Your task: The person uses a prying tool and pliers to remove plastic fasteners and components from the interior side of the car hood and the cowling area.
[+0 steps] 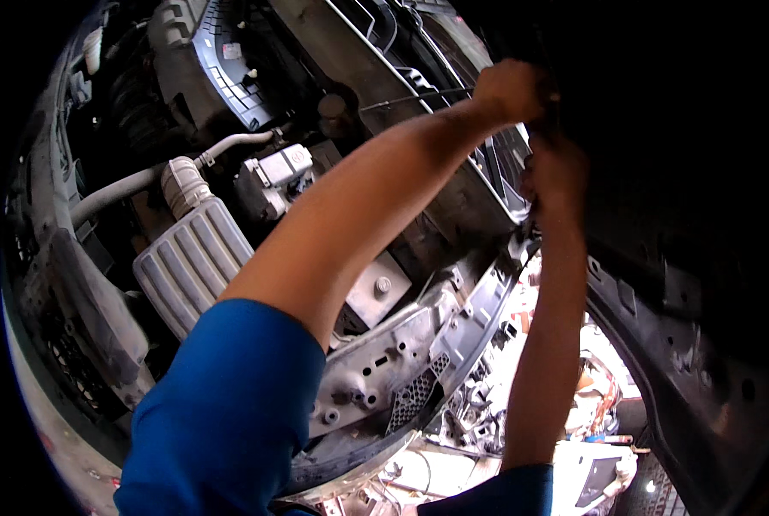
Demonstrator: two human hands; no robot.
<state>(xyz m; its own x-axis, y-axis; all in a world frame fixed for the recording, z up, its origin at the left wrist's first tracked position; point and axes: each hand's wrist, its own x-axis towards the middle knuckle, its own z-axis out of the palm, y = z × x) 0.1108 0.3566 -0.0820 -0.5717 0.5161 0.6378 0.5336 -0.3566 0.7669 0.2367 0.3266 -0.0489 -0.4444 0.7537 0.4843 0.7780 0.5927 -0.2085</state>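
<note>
My left hand (pixel 511 89) reaches up and across to the far corner of a car's engine bay, near the raised hood. Its fingers are closed, and whatever they grip is lost in dark shadow. A thin dark rod or cable (pixel 410 100) runs leftward from beside that hand; I cannot tell whether the hand holds it. Just below, my right hand (pixel 560 176) is also closed, on something too dark to make out. Both hands are close together by the hood's dark underside (pixel 677 284).
Under my left arm lie a ribbed grey air filter box (pixel 191 262), a pale corrugated hose (pixel 185 185) and a silver-grey box-shaped part (pixel 281 172). A fender edge (pixel 376 370) curves below. Beyond it, the bright floor holds many jumbled parts (pixel 479 413).
</note>
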